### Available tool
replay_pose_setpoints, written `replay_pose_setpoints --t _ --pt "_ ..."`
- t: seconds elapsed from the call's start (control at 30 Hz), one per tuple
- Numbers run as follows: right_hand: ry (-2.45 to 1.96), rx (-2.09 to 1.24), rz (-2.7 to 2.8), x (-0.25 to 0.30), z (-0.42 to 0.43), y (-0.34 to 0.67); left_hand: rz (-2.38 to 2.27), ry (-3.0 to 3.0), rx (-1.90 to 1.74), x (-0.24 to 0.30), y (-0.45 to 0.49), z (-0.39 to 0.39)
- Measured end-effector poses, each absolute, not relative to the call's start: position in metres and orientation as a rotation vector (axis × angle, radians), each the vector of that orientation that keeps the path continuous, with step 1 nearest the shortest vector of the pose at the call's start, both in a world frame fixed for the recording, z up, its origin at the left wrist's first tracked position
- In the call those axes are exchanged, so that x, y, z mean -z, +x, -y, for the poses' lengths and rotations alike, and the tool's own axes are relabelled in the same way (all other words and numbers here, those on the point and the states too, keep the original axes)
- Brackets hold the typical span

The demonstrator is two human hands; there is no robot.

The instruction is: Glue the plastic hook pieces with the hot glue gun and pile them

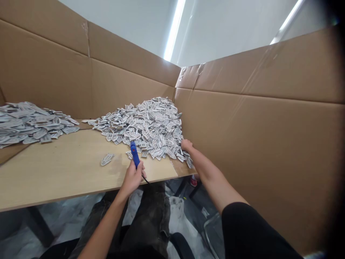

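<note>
My left hand (pixel 132 177) is wrapped round a blue pen-like tool (pixel 134 154) with a thin black cord, held upright at the near edge of a wooden board (pixel 67 169). My right hand (pixel 186 145) reaches into the right edge of a big heap of small grey-white flat clips (pixel 145 126). Its fingers are curled into the heap, and what they hold is hidden. One loose clip (pixel 107 158) lies alone on the board, left of the tool.
A second heap of clips (pixel 29 122) lies at the far left. Tall cardboard walls (pixel 256 144) enclose the board at the back and right. Below the board's edge are my dark-trousered legs, crumpled plastic sheeting and a chair frame.
</note>
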State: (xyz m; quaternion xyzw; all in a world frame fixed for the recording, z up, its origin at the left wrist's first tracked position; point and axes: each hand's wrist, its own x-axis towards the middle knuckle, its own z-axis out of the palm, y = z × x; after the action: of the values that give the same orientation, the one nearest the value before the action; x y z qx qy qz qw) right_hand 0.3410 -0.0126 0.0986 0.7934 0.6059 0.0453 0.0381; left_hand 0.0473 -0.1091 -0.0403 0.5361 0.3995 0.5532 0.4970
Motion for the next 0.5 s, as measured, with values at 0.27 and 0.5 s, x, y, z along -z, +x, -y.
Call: replay_pose_setpoints --t 0.27,0.5 --pt "2.421 -0.125 -1.718 -0.089 -0.006 0.348 -0.934 1.302 -1.356 0.049 0.049 0.104" --pt "2.383 -0.206 -1.843 -0.105 0.005 0.347 -0.923 1.235 -1.398 0.041 0.049 0.107"
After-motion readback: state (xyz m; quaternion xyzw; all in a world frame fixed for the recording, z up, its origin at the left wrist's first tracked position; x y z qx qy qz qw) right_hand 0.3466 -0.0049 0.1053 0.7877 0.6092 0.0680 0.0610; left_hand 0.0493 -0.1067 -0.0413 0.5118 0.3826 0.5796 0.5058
